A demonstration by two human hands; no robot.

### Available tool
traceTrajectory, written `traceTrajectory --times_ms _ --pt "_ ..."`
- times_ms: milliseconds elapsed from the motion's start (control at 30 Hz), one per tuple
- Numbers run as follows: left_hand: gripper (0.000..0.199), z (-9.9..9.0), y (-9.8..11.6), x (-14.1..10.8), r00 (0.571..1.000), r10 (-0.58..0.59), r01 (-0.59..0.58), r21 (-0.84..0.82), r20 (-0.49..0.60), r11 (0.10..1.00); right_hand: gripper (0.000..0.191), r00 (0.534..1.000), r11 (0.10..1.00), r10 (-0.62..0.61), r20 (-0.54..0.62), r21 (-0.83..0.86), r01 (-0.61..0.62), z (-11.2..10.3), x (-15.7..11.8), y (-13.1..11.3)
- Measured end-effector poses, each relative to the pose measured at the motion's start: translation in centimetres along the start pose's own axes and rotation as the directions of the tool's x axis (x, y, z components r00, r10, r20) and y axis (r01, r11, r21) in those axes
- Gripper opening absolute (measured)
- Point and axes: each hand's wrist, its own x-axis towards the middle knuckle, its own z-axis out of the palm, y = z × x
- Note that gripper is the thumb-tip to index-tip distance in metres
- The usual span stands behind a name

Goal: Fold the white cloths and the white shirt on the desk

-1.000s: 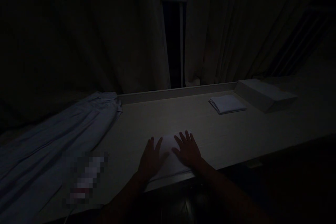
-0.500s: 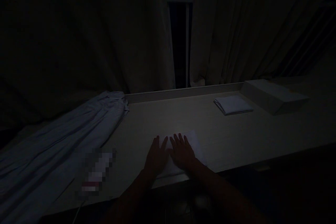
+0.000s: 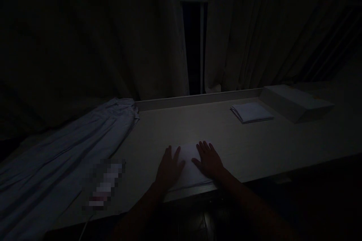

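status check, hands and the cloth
Left hand and right hand flat on folded cloth, fingers spread. Cloth lies near table's front edge. Nothing visible on top except hands.

Two bare hands, left hand and right hand, on bare left forearm and bare right forearm. Light is very low, so surface detail is mostly lost. Right hand: thumb plus four fingers readable, slim, with rounded tips. Left hand: thumb and index finger outlines readable, the other fingers merge into one dark shape, can't count them. Nails, creases and any small markings too dark to tell. Both wrists narrower than the palms; forearms smooth-edged, widening toward the elbows. Both forearms fade into black at the lower frame, so sleeve ends, if any, can't be made out.
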Motion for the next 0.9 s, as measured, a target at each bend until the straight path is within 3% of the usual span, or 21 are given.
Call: traceTrajectory --times_ms 300,500,667,900 --pt "0.074 -0.5 0.3 0.2 0.999 -0.029 0.029 0.001 0.024 1.0 0.071 0.998 0.999 0.053 -0.04 0.003 -0.053 -0.1 -0.9 0.6" --pt "0.058 -1.9 2.1 1.0 0.966 0.256 -0.257 0.036 0.039 0.966 0.072 0.997 0.998 0.066 -0.049 -0.014 -0.067 0.0 -0.7 0.5" --pt "0.079 -1.0 2.9 0.1 0.969 0.215 -0.212 -0.036 0.119 0.977 0.07 0.997 0.997 0.064 -0.052 -0.027 -0.066 -0.1 -0.7 0.4" --pt "0.091 -0.8 1.5 -1.4 0.96 0.249 -0.243 -0.062 0.126 0.968 0.079 0.999 0.999 0.034 -0.036 -0.03 -0.035 0.0 -0.8 0.6"
